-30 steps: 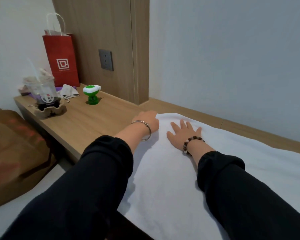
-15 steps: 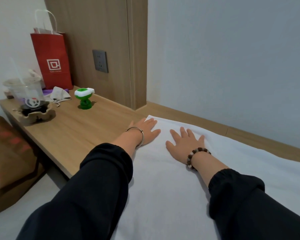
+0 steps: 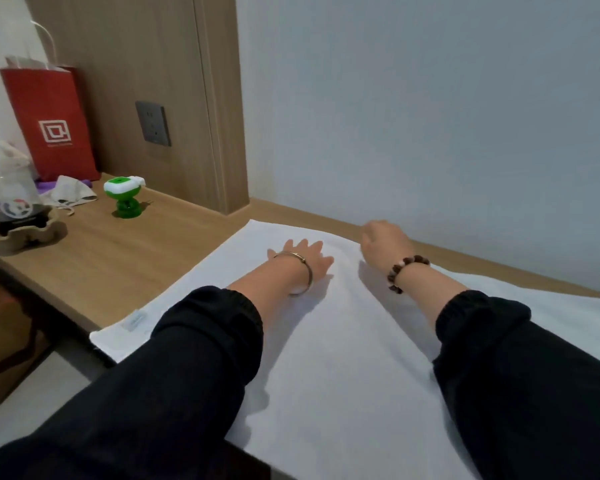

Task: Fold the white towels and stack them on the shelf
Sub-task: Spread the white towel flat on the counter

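Observation:
A white towel [image 3: 343, 341] lies spread flat over a wooden ledge [image 3: 118, 265], its far edge close to the wall. My left hand [image 3: 305, 256], with a metal bangle on the wrist, lies flat on the towel with fingers straight, near the far left corner. My right hand [image 3: 383, 242], wearing a bead bracelet, is raised a little at the towel's far edge. Its fingers are curled down over that edge and their tips are hidden. Black sleeves cover both forearms.
Left on the ledge stand a red paper bag [image 3: 52, 123], a green and white toy [image 3: 123, 199], a clear plastic cup [image 3: 11, 199] in a holder and a crumpled cloth [image 3: 71, 195]. A wood panel with a socket [image 3: 153, 123] rises behind. A brown seat [image 3: 4, 341] sits lower left.
My right hand has left its flat rest on the towel, moved right and toward the wall, and curled at the far edge. My left hand has slid further onto the towel.

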### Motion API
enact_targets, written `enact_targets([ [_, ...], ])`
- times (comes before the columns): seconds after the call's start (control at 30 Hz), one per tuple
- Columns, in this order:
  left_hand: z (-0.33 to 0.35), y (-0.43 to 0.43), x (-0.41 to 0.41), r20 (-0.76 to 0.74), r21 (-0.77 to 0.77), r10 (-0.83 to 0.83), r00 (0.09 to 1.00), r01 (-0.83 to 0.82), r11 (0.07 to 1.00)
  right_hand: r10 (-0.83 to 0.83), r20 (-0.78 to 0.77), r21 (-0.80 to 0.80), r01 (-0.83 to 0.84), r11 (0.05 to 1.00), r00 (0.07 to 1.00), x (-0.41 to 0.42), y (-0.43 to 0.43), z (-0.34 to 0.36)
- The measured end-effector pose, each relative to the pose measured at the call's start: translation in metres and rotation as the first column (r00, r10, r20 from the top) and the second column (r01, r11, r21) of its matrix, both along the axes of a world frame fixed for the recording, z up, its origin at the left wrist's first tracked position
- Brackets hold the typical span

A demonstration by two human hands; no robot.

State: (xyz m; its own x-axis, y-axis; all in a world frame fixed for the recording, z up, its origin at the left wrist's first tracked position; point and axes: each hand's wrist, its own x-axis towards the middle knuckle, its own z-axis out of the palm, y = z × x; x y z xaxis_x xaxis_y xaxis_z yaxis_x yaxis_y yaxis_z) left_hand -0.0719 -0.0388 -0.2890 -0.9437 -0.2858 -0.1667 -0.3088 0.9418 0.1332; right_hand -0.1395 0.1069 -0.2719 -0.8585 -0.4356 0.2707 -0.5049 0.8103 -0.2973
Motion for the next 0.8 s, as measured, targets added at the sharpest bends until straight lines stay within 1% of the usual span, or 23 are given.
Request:
enact_targets([
  [0.07,-0.011,0.042,0.012,0.018,0.056,-0.073,0.997,0.072,0.996,-0.118,-0.006,0.136,0.118,0.984,0.993,-0.014,0.039,0.003],
  [0.13,-0.024,0.071,0.025,-0.006,0.082,-0.042,0.999,0.043,0.996,-0.213,0.078,0.237,0.19,0.953,0.974,-0.025,0.075,0.002],
  [0.2,-0.033,0.082,0.034,-0.027,0.015,-0.031,0.999,0.031,0.999,-0.256,0.185,0.277,0.199,0.94,0.949,-0.034,0.102,-0.003],
  [0.27,-0.038,0.082,0.037,-0.043,-0.051,-0.04,0.998,0.038,0.998,-0.257,0.229,0.289,0.187,0.939,0.939,-0.038,0.115,-0.007],
  [0.37,-0.039,0.08,0.037,-0.061,-0.069,-0.061,0.996,0.057,0.996,-0.245,0.234,0.277,0.178,0.944,0.941,-0.042,0.119,-0.007],
  [0.47,-0.042,0.081,0.037,-0.08,-0.073,-0.068,0.994,0.062,0.995,-0.229,0.209,0.338,0.149,0.929,0.951,-0.05,0.119,-0.004],
  [0.57,-0.045,0.08,0.036,-0.103,-0.076,-0.059,0.993,0.052,0.996,-0.166,0.272,0.379,0.054,0.924,0.948,-0.059,0.122,-0.001],
  [0.67,-0.046,0.081,0.036,-0.109,-0.079,-0.052,0.993,0.044,0.996,-0.168,0.32,0.484,-0.008,0.875,0.932,-0.064,0.12,0.006],
  [0.73,-0.046,0.081,0.036,-0.114,-0.081,-0.054,0.992,0.045,0.996,-0.191,0.29,0.532,0.008,0.847,0.938,-0.068,0.12,0.007],
  [0.8,-0.046,0.081,0.036,-0.116,-0.083,-0.059,0.991,0.05,0.995,-0.224,0.193,0.44,0.12,0.89,0.955,-0.071,0.119,0.003],
])
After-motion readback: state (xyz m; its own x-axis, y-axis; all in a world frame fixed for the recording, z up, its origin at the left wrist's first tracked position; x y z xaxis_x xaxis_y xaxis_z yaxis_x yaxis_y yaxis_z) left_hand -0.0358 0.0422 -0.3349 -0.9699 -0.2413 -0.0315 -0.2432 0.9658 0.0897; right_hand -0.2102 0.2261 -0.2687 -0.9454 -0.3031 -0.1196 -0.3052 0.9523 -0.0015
